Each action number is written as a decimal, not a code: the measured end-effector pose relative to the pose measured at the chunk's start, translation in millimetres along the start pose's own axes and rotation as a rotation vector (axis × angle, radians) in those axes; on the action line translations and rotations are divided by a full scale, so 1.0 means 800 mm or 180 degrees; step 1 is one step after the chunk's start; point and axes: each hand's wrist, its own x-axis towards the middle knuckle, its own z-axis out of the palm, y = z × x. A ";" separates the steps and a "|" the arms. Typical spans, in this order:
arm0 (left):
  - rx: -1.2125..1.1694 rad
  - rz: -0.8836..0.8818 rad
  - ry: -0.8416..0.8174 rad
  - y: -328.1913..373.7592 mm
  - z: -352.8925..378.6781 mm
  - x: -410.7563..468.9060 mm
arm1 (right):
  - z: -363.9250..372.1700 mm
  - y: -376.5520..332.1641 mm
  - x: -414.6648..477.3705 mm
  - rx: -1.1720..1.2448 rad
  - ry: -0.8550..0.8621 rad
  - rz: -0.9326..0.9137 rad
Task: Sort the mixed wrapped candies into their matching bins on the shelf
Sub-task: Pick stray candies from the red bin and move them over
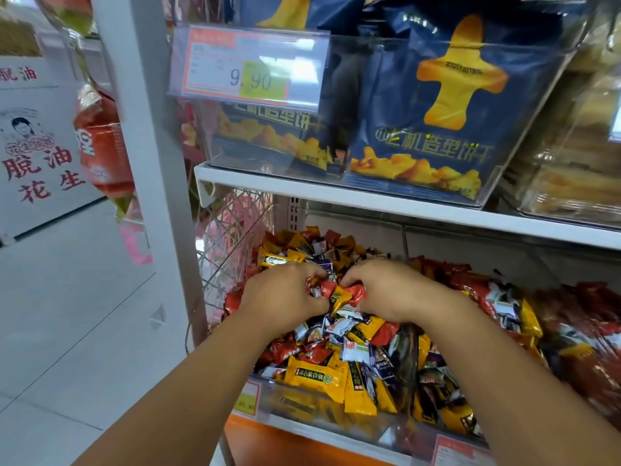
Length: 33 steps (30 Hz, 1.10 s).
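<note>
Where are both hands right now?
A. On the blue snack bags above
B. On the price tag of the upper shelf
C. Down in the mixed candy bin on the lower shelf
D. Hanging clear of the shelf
C: the left hand and right hand are closed on red and yellow wrapped candies over the mixed candy bin.

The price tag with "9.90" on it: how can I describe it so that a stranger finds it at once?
Start at the upper white shelf, where a clear bin holds dark blue snack bags. The price tag hangs in a clear sleeve on that bin's front left. Only this tag shows large grey digits over a yellow-green patch inside a red frame.
</note>
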 end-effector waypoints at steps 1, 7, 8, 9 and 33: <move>0.0015 -0.0056 -0.0041 0.001 -0.001 0.001 | 0.001 0.000 -0.001 0.0037 0.0035 0.0004; 0.0053 -0.0240 0.0220 0.009 0.005 0.000 | 0.005 0.003 -0.005 0.0547 0.0305 -0.0055; -0.0046 -0.0257 0.0249 0.009 0.005 0.000 | 0.005 0.004 -0.006 0.0628 0.0337 -0.0055; -0.0193 -0.0273 0.0253 0.008 0.004 -0.001 | 0.005 0.005 -0.007 0.0714 0.0382 -0.0071; -0.1119 0.1053 0.0443 0.183 0.002 -0.022 | -0.013 0.123 -0.152 0.1734 0.2187 0.0984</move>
